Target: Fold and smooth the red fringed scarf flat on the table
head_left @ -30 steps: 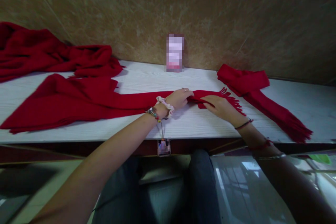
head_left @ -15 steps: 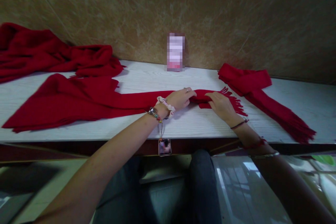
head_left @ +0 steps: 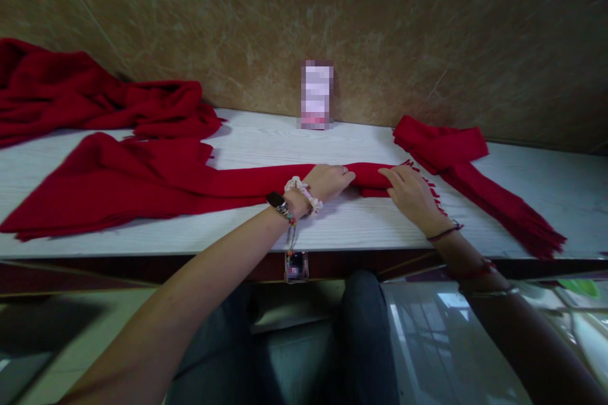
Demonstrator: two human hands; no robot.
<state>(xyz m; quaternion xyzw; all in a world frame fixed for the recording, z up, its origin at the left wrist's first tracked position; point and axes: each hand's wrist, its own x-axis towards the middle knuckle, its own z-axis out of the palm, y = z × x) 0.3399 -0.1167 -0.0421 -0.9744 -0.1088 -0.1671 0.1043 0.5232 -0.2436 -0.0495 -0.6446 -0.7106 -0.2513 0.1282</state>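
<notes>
A long red scarf (head_left: 247,185) lies across the white surface, folded narrow to the right and spread wide at its left end. My left hand (head_left: 331,181) is closed on the narrow part, its fingers curled over the cloth. Farther right, near the fringed end, my right hand (head_left: 412,195) pinches the scarf and covers part of the fringe. Between both hands a stretch of folded cloth shows, with one layer jutting out below. The fingertips under the cloth are hidden.
Right of my hands lies a folded, crossed red scarf (head_left: 498,205). Heaped red cloth (head_left: 90,98) sits at the back left. A blurred-out upright pink and white object (head_left: 316,95) leans at the brown wall (head_left: 228,19). The white tabletop (head_left: 342,228) ends just before my knees.
My right hand has slid slightly right along the scarf and now covers more of the fringe. My left hand has barely moved and stays on the cloth.
</notes>
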